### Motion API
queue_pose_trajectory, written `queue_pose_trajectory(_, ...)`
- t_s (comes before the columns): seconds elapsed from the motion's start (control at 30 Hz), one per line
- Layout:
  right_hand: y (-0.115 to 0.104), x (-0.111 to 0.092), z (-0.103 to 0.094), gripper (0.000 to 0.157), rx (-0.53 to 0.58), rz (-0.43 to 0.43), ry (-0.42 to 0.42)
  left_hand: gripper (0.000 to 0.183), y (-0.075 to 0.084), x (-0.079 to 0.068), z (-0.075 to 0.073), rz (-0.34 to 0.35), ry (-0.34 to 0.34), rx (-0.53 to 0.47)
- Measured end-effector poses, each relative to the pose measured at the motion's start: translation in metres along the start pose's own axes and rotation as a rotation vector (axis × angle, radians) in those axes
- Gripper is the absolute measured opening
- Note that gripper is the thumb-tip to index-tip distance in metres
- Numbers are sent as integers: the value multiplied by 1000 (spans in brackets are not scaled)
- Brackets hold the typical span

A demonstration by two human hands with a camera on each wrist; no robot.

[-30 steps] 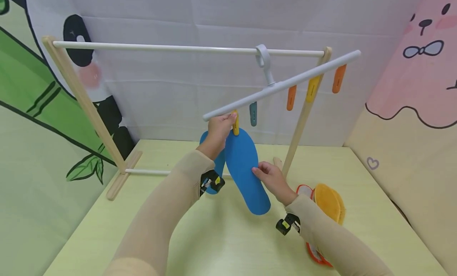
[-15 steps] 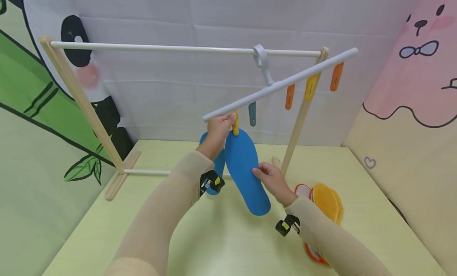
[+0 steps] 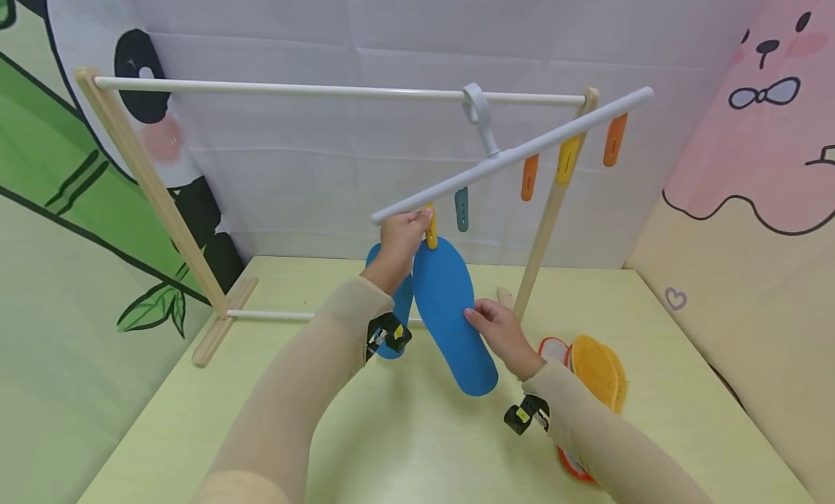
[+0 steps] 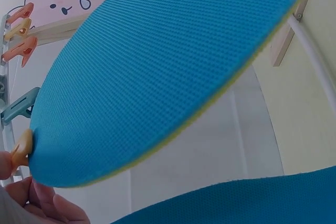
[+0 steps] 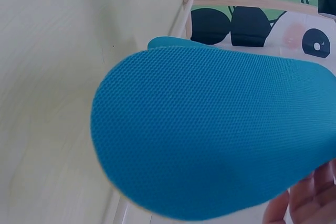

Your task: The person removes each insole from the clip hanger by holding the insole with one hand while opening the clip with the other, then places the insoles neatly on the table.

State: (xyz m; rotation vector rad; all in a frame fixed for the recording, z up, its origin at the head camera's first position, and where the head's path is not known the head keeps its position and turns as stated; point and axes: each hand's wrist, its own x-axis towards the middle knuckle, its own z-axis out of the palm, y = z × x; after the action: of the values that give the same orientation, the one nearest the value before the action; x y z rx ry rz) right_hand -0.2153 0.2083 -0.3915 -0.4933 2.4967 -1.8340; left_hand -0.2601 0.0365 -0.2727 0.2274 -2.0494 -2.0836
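Observation:
My left hand (image 3: 399, 244) pinches a yellow clothespin (image 3: 431, 227) near the lowered left end of a white clip hanger (image 3: 515, 156). Directly below the clothespin is the top edge of a blue insole (image 3: 450, 315); in the left wrist view that edge meets the clothespin's (image 4: 22, 148) tip. My right hand (image 3: 504, 335) holds the insole's right edge between thumb and fingers, about halfway down. A second blue insole (image 3: 391, 339) hangs behind my left hand, its upper part largely hidden. The right wrist view shows the insole's wide lower end (image 5: 199, 135) in front of my fingers.
The tilted hanger hooks over the white rail (image 3: 280, 88) of a wooden rack (image 3: 153, 192). More clothespins hang along it, one teal (image 3: 462, 209), others orange (image 3: 530, 178) and yellow (image 3: 570, 159). Orange-yellow slippers (image 3: 596, 370) lie at the table's right, partly behind my right forearm.

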Motion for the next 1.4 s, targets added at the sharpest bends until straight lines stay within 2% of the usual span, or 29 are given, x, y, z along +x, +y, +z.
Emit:
queue_pose_trajectory(0.33,0,0,-2,24,15,-1,-3,35,-1,1,-2,3,-2,14)
queue_pose_trajectory(0.8,2,-3,9,18,9,-3,82,34,-3,0,-6,23,7,25)
queue_pose_trajectory(1.03,9,-5,10,15,-16,15,72,34,-2,0,-8,50,17,62)
queue_pose_trajectory(1.4,8,-6,7,16,-38,19,72,33,-2,-1,-6,42,1,37)
